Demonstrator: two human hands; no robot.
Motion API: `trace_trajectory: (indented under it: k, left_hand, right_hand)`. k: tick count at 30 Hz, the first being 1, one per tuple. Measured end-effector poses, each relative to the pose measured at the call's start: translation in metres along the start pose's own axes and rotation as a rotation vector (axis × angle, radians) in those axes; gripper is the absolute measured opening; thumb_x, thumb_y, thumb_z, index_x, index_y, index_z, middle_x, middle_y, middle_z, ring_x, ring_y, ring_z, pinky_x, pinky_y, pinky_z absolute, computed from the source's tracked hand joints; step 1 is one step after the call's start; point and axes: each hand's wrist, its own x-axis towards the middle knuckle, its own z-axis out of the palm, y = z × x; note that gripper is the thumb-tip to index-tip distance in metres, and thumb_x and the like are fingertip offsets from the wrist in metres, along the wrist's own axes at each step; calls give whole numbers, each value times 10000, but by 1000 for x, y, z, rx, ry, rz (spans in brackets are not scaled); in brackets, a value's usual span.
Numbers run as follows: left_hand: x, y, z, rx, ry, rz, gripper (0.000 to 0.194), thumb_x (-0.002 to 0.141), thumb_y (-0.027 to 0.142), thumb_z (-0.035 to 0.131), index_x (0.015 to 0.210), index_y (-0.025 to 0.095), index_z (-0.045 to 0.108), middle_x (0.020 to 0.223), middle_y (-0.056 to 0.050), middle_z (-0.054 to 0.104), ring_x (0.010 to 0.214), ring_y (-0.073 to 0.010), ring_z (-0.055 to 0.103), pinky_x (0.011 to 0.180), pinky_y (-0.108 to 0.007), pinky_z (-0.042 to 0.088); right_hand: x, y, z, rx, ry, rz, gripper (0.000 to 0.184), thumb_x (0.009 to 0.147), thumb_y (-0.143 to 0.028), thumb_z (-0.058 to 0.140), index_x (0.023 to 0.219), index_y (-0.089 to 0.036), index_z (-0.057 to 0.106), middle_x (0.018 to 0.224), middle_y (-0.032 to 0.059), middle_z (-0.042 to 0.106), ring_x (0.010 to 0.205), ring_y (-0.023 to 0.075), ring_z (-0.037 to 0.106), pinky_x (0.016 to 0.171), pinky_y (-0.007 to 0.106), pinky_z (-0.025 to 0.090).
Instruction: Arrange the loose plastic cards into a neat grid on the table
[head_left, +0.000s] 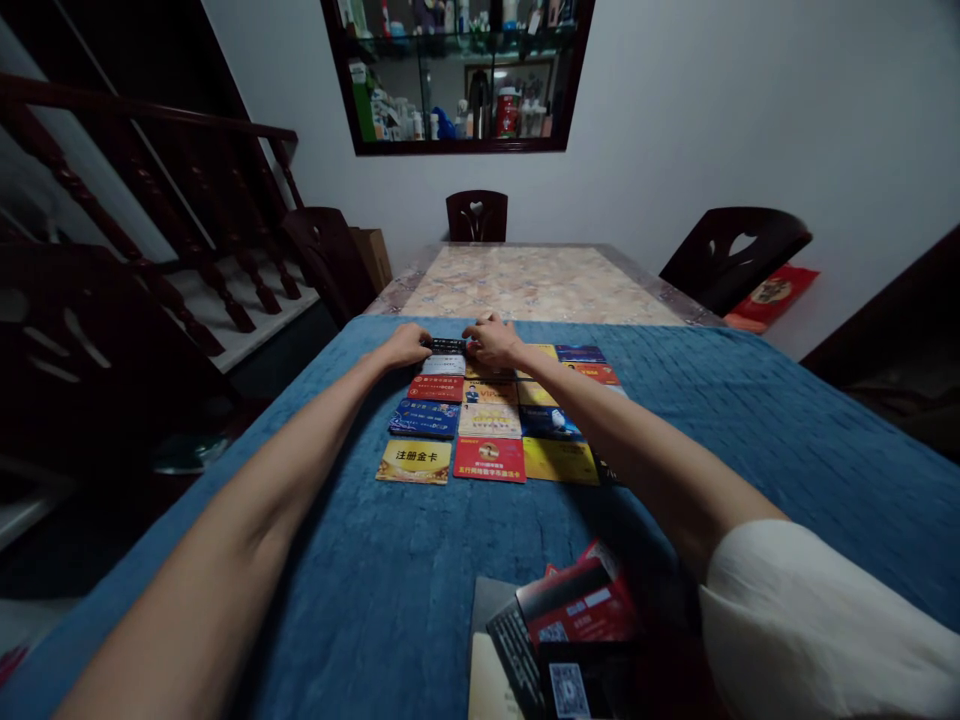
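Observation:
A black card (448,346) lies at the far end of the leftmost column of cards. My left hand (407,346) has its curled fingers at the card's left edge. At its right edge are the bent fingers of my right hand (495,342), which partly hides the cards under it. Directly nearer than the black card is a silver-grey card (444,365), then a red card (436,388), a blue card (424,419) and a gold card (414,462). Beside them are an orange card (490,392), a cream card (490,421) and a red card with a round emblem (490,460).
More cards, including a yellow one (560,461), continue rightward, partly behind my right forearm. Loose cards (577,605) lie in an overlapping heap near me. A blue cloth (337,600) covers the near part of the table (525,280). Chairs (478,215) stand around it.

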Motion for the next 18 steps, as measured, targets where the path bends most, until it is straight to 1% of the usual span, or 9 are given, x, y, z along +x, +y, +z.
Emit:
trace_trajectory:
  k: [6, 9, 12, 15, 18]
  left_hand:
    - [2, 0, 4, 16, 18, 10, 319, 724, 192, 570, 945, 166, 799, 838, -49, 761, 874, -225, 659, 818, -253, 505]
    - [1, 0, 5, 24, 40, 10, 320, 724, 185, 569, 945, 169, 799, 885, -58, 768, 915, -234, 661, 851, -257, 506]
    - [-1, 2, 4, 39, 72, 6, 297, 728, 184, 575, 922, 172, 799, 886, -68, 763, 949, -247, 656, 887, -269, 502]
    - [-6, 5, 1, 56, 115, 1, 281, 754, 192, 569, 921, 170, 794, 902, -80, 752, 970, -252, 647, 914, -282, 492]
    - [-17, 11, -5, 69, 153, 5, 276, 796, 208, 542, 912, 151, 786, 934, -101, 736, 949, -249, 640, 911, -298, 488]
  right_hand:
    - [-14, 4, -5, -5, 20, -43, 441, 870, -259, 514, 1291, -249, 644, 1297, 126, 635, 1212, 371, 464, 913, 483, 426]
    - [-23, 5, -9, -11, 23, -52, 443, 870, -280, 524, 1297, -252, 638, 1293, 124, 633, 1204, 370, 462, 893, 460, 421]
    - [-33, 7, -15, -17, 27, -54, 468, 862, -298, 545, 1321, -242, 619, 1299, 129, 625, 1192, 371, 460, 876, 449, 414]
    - [-47, 9, -22, -15, 33, -67, 478, 856, -270, 552, 1330, -230, 610, 1291, 133, 624, 1188, 364, 452, 865, 436, 403]
    - [-63, 11, -32, -5, 41, -84, 461, 867, -248, 555, 1323, -222, 615, 1271, 132, 633, 1172, 352, 455, 848, 419, 392]
